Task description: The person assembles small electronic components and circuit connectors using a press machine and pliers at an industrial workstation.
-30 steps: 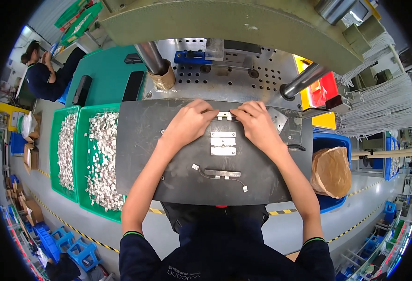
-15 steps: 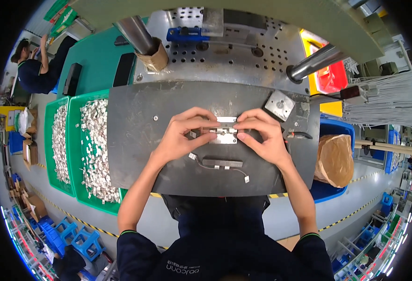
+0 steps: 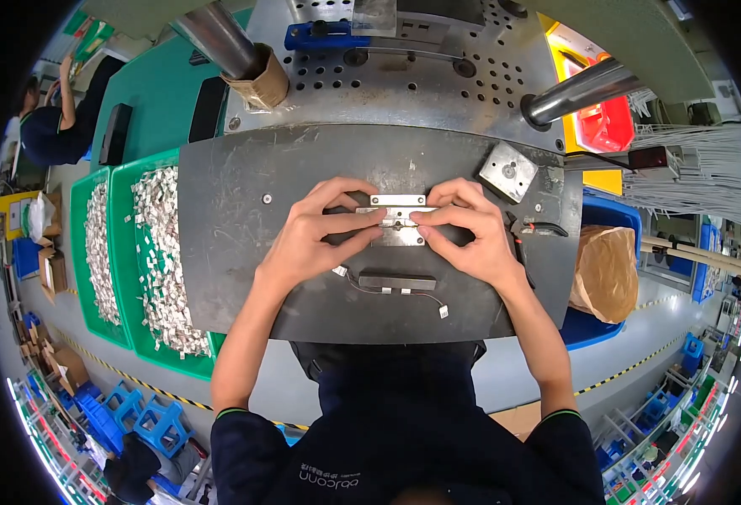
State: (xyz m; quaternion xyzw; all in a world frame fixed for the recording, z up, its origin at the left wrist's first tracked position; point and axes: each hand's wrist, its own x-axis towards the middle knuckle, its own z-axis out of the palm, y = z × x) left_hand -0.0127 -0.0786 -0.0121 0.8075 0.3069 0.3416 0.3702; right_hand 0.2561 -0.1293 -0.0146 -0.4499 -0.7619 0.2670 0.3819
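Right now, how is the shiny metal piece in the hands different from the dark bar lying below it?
The shiny metal piece is pale silver; the dark bar is nearly black. The left hand and right hand pinch the shiny piece from both sides, while the dark bar lies untouched on the grey work plate. Thin wires trail from the dark bar; none show on the shiny piece. Both lie level, side to side.

Two green bins (image 3: 126, 252) of small pale metal pieces (image 3: 162, 261) stand at the left edge of the dark counter (image 3: 244, 269). A brown paper bag (image 3: 604, 271) sits in a blue crate (image 3: 614, 220) at the right. Beyond, a perforated steel plate (image 3: 471, 80) carries two shiny columns (image 3: 581, 88), one collared with cardboard (image 3: 258, 80). Another person (image 3: 50, 126) works far left.
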